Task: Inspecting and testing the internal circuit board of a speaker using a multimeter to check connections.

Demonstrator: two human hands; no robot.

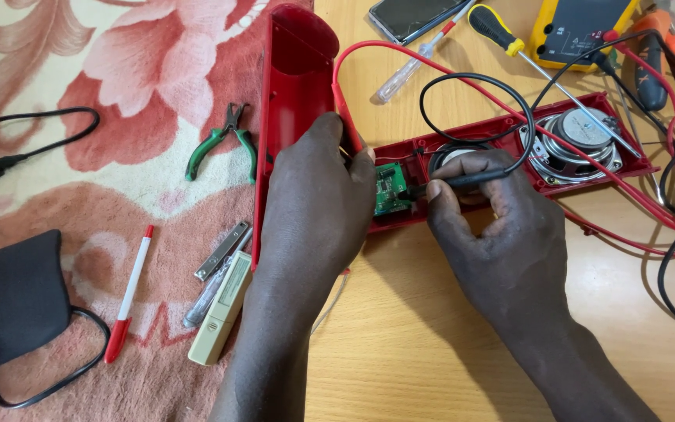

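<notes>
I see a small green circuit board (pixel 390 190) seated in the opened red speaker front panel (pixel 509 156), which lies on the wooden table (pixel 431 336) with its inside facing up. My right hand (pixel 501 234) comes in from the lower right, wrist low, fingers curled and pressed together around a black test probe (pixel 462 180); the thumb and forefinger pinch its shaft, and its tip meets the board's right edge. My left hand (pixel 318 203) lies knuckles up over the board's left side, fingers closed on a red test probe (pixel 347 117) whose tip is hidden under my fingers. The red lead (pixel 431 66) and the black lead (pixel 478 78) loop upward over the panel. To the right in the panel sits a round speaker driver (pixel 580 141), and a second one is mostly hidden behind my right hand. The hollow red rear shell (pixel 294 86) stands on edge just left of my left hand. At the top edge lies a yellow multimeter (pixel 580 27) with a dark rectangular label plate, beside a yellow-and-black screwdriver (pixel 509 39), a clear-handled screwdriver (pixel 416 59) and a phone (pixel 412 16). On the floral cloth (pixel 119 62) to the left lie green-handled pliers (pixel 220 141), a red-and-white pen (pixel 128 293) and a pale oblong tester (pixel 222 309) bearing a long label strip.
</notes>
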